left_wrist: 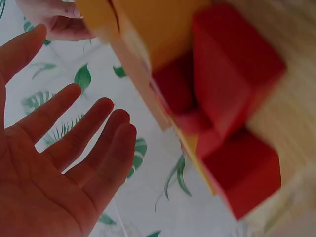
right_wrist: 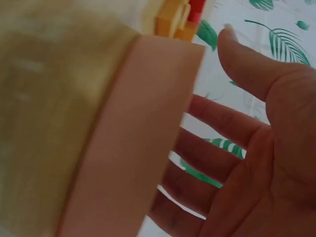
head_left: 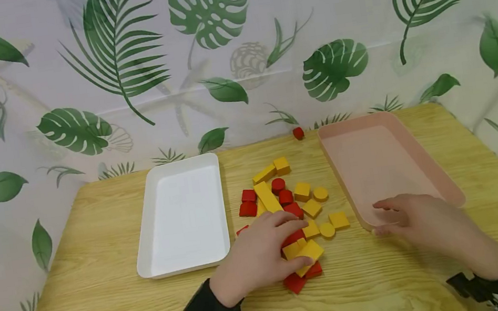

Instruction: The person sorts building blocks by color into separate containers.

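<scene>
In the head view, the left hand (head_left: 260,252) is over the red and yellow blocks (head_left: 294,211), which lie between the white tray (head_left: 187,222) and the pink tray (head_left: 374,159) on the table (head_left: 368,287); the right hand (head_left: 423,224) is over the pink tray's near end. In the left wrist view, the left hand is spread, red blocks near its fingertips. In the right wrist view, the right hand is spread, fingers partly hidden behind the pink tray's wall

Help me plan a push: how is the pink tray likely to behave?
The pink tray would probably slide rather than tip: its base is broad and its walls low. Those walls look thin, so it may be light for its size. Its straight sides hint at stiffness.
</scene>
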Available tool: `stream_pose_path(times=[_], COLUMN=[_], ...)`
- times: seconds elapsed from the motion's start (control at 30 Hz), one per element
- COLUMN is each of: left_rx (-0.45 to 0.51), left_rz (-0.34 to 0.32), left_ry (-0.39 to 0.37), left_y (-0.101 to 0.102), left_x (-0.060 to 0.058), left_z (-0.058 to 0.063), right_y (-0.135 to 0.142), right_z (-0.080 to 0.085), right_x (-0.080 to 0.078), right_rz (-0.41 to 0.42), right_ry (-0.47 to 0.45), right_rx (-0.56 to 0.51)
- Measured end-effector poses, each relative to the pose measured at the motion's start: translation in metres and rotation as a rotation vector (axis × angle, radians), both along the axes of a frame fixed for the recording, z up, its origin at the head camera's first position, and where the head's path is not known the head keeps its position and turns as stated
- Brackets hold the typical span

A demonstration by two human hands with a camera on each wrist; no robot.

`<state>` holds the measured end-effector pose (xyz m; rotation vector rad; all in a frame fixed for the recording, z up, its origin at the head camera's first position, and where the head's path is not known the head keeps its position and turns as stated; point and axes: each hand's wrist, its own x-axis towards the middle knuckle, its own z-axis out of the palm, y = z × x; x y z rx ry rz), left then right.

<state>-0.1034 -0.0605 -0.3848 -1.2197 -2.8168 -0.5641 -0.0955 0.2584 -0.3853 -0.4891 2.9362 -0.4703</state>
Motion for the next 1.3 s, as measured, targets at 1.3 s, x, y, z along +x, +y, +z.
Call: stream_pose_path(times=[1.3], left_rx=[-0.151], left_rz=[-0.205], left_ry=[0.072], left_y=[0.121], left_x=[-0.054], left_z=[0.026], right_y=[0.015], right_z=[-0.026], right_x=[0.01], right_rz=[0.109], right_ry=[0.202], right_rx=[-0.049])
